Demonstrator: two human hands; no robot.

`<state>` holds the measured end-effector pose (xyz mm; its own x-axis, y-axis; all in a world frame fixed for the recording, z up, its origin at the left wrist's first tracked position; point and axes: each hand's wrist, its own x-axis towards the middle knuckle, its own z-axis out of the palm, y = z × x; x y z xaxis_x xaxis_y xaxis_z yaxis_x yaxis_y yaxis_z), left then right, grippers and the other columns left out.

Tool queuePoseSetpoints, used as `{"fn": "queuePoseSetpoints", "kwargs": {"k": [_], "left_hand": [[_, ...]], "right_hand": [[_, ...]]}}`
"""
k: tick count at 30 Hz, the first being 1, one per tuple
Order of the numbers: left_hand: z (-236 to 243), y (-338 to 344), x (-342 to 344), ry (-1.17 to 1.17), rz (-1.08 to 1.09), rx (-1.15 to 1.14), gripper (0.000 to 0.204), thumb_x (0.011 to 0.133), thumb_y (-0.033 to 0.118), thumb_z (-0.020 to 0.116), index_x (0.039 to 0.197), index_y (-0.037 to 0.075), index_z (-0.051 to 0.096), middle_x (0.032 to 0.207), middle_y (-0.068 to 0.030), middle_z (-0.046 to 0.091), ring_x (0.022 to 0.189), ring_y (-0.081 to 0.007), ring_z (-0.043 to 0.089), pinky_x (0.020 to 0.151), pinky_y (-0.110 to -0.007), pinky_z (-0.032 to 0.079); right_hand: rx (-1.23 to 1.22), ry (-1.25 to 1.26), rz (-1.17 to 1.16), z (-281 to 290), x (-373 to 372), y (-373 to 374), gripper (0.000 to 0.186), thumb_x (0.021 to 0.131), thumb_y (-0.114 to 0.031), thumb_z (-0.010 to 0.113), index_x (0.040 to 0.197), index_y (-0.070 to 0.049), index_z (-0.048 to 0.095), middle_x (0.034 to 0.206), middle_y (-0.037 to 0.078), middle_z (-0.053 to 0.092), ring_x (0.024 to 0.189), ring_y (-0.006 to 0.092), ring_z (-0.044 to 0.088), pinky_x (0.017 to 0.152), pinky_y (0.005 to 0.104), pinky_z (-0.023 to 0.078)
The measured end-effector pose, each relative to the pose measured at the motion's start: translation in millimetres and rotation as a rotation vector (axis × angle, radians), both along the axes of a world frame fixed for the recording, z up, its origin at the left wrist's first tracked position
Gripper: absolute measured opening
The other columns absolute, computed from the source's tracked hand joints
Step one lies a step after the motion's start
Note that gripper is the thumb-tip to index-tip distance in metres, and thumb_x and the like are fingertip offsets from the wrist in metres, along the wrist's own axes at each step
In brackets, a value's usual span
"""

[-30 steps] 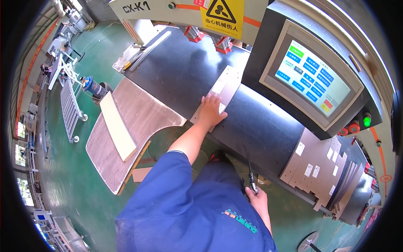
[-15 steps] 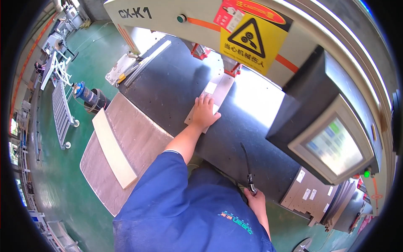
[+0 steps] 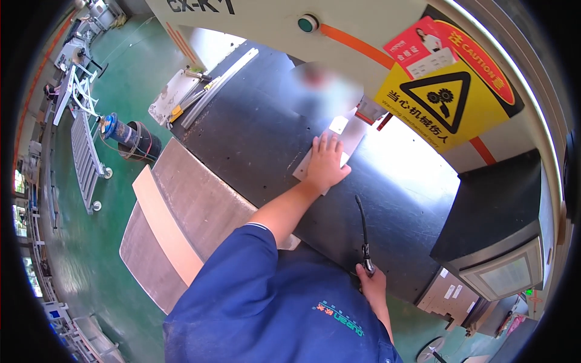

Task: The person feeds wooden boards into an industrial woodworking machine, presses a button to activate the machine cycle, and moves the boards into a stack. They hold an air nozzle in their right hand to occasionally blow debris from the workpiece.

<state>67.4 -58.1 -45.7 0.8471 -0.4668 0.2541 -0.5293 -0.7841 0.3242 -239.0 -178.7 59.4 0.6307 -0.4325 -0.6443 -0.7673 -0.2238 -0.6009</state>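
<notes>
A: While I'm squinting at this, how many of everything?

B: One narrow panel (image 3: 353, 138) on the black desk (image 3: 242, 121), two white labels (image 3: 338, 124) showing on it. One left hand (image 3: 327, 164), one right hand (image 3: 373, 283), one black-and-silver tool (image 3: 368, 261) with a long thin tube.

A: Anything different from a second ago?

B: Yep, the panel's slid in from the desk's near edge, and its far end is now right by a red fitting (image 3: 364, 118) on the machine (image 3: 266, 30).

A: And the fingers?

B: Left ones lie stretched out on top, panel right underneath, mostly its near half. Right ones are curled round the tool, well apart from the panel.
</notes>
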Motion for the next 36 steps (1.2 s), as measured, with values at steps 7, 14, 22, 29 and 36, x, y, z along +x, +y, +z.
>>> {"fn": "queuePoseSetpoints", "kwargs": {"k": [7,14,22,29,36], "left_hand": [[1,-32,-2,0.009,-0.001,0.012,0.069,0.076,0.041,0.066,0.13,0.0,0.052,0.138,-0.0191,0.047,0.134,-0.0418,0.034,0.115,-0.059,0.021],[1,-49,14,0.059,-0.013,0.062,0.067,0.077,0.042,0.064,0.127,0.0,0.053,0.14,-0.0201,0.046,0.134,-0.0423,0.036,0.114,-0.059,0.02],[-4,-47,23,0.025,0.002,0.107,0.067,0.079,0.042,0.064,0.129,0.0,0.051,0.143,-0.0212,0.043,0.136,-0.0432,0.034,0.114,-0.06,0.021],[-2,-16,24,-0.021,-0.173,0.015,0.072,0.079,0.047,0.066,0.13,-0.002,0.053,0.148,-0.0236,0.038,0.139,-0.0472,0.029,0.114,-0.059,0.021],[3,-20,20,0.025,-0.151,0.055,0.07,0.08,0.046,0.065,0.133,0.001,0.054,0.148,-0.0223,0.04,0.14,-0.0461,0.028,0.113,-0.052,0.027]], "right_hand": [[-0.047,-0.028,0.057,-9,3,11,0.039,0.09,-0.039,0.067,0.084,0.0,0.06,0.063,0.012,0.055,0.061,0.0218,0.052,0.063,0.0361,0.044],[-0.046,-0.026,-0.004,-11,1,17,0.04,0.09,-0.039,0.067,0.085,0.0,0.062,0.068,0.016,0.06,0.064,0.0317,0.057,0.064,0.0387,0.045],[-0.041,-0.026,-0.023,-9,-1,26,0.042,0.091,-0.043,0.064,0.084,-0.001,0.06,0.066,0.015,0.06,0.064,0.0339,0.058,0.061,0.0415,0.043],[-0.043,-0.069,-0.07,-14,-9,32,0.041,0.091,-0.042,0.064,0.083,-0.002,0.059,0.067,0.015,0.06,0.064,0.0339,0.058,0.062,0.0418,0.043],[-0.037,-0.063,-0.068,-13,-6,32,0.041,0.091,-0.041,0.064,0.083,-0.002,0.058,0.066,0.015,0.059,0.063,0.0341,0.057,0.062,0.0418,0.043]]}}
